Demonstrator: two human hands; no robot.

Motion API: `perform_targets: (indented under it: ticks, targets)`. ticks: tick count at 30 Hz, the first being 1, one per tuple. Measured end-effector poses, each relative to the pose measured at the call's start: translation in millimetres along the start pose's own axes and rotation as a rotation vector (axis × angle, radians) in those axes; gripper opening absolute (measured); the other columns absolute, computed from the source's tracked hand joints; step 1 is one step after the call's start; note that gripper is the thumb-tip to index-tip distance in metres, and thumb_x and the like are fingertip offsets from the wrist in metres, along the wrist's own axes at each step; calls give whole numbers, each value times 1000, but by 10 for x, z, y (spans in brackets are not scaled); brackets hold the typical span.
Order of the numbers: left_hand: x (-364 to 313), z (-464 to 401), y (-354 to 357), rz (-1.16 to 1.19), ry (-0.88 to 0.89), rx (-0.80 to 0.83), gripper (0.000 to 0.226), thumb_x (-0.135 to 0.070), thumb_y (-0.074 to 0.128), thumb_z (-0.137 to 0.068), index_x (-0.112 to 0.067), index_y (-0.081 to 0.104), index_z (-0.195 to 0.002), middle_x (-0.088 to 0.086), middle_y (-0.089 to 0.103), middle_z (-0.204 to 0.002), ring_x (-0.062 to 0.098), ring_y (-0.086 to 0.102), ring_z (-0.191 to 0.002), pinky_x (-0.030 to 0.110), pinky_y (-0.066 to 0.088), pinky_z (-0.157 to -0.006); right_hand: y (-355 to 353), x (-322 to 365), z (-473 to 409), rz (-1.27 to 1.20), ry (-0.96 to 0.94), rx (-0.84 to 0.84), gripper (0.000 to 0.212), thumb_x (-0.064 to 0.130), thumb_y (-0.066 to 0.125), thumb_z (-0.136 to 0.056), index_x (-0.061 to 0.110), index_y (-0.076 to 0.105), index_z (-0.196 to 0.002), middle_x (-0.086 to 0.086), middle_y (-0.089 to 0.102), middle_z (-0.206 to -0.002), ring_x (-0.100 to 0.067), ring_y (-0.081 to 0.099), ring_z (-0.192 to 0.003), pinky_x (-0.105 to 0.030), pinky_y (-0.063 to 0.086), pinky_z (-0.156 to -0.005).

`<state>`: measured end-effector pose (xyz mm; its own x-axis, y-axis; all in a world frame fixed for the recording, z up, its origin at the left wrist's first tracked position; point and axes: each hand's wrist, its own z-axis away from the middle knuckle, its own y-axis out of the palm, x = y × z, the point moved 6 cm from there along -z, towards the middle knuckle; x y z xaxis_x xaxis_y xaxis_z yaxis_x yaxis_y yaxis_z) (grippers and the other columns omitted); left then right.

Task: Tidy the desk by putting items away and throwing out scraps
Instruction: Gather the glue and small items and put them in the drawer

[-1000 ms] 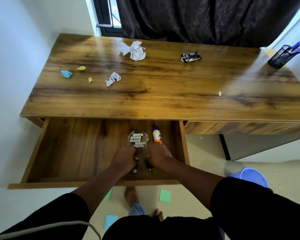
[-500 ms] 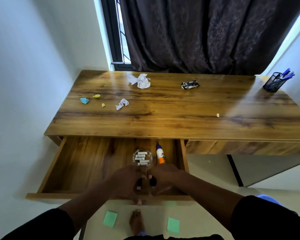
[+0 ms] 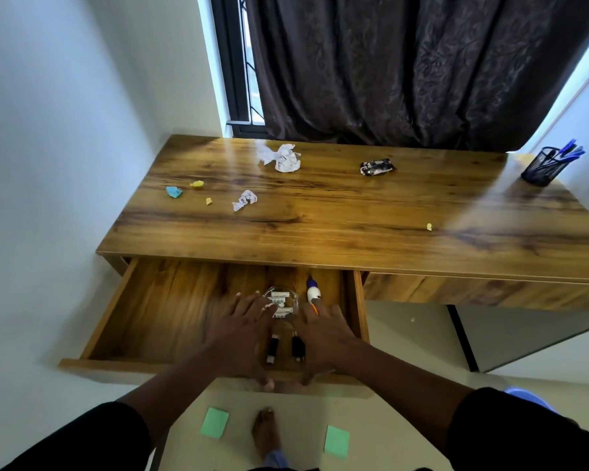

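Observation:
The desk's left drawer (image 3: 170, 311) stands pulled out. Inside it lie a clear dish of white batteries (image 3: 283, 302), a white glue bottle (image 3: 313, 294) with an orange label, and two black clips (image 3: 284, 348). My left hand (image 3: 242, 331) and my right hand (image 3: 323, 334) hover over the drawer's right part with fingers spread, holding nothing, the clips between them. On the desktop (image 3: 354, 212) lie crumpled white paper (image 3: 281, 158), a smaller white scrap (image 3: 245, 200), a blue scrap (image 3: 174, 192), yellow scraps (image 3: 197, 184) and a dark wrapper (image 3: 376, 167).
A black mesh pen holder (image 3: 541, 166) with blue pens stands at the desk's far right corner. A tiny yellow scrap (image 3: 429, 226) lies right of centre. Green sticky notes (image 3: 215, 422) lie on the floor by my foot. A dark curtain hangs behind; a wall is at the left.
Both hands have let go of the black clips, opened flat and lifted over the drawer. The camera has drawn back and tilted up, showing more curtain and wall.

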<state>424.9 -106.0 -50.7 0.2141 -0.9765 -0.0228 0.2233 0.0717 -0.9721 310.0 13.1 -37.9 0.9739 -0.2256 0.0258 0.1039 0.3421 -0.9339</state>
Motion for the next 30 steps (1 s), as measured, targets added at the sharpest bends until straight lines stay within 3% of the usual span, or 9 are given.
perform_targets:
  ticks: [7,14,18,30]
  targets:
    - [75,-78,-69,35,-82,-13,162,-115,13,-35,-20,-3,-165,6,1,-173,32,-6,-159,57,-2,-126,-69,-131,-33,49,116,-95,143,84,78,-48,22,13,-159,-15,11,-167,-42,6,-153,-65,8,-119]
    - [162,-291,-230,-9,-170,-3,154,-97,57,-50,-15,-9,-163,9,1,-172,34,-4,-159,59,1,-126,-188,-311,-175,56,199,-114,146,86,75,-51,21,3,-161,-17,1,-167,-43,-3,-154,-64,4,-119]
    - [205,-506,-304,-35,-189,-15,155,-91,69,-50,-14,-5,-163,9,4,-171,33,-1,-158,58,0,-127,-288,-394,-310,72,213,-116,149,83,78,-53,18,-1,-161,-18,-7,-168,-45,-8,-154,-64,5,-121]
    - [338,-964,-514,-126,-206,52,140,-75,73,-71,-4,-8,-161,18,-7,-171,33,-7,-159,53,-1,-128,-525,-688,-833,138,265,-36,154,82,79,-56,16,-12,-161,-29,-8,-165,-52,-7,-153,-63,6,-123]
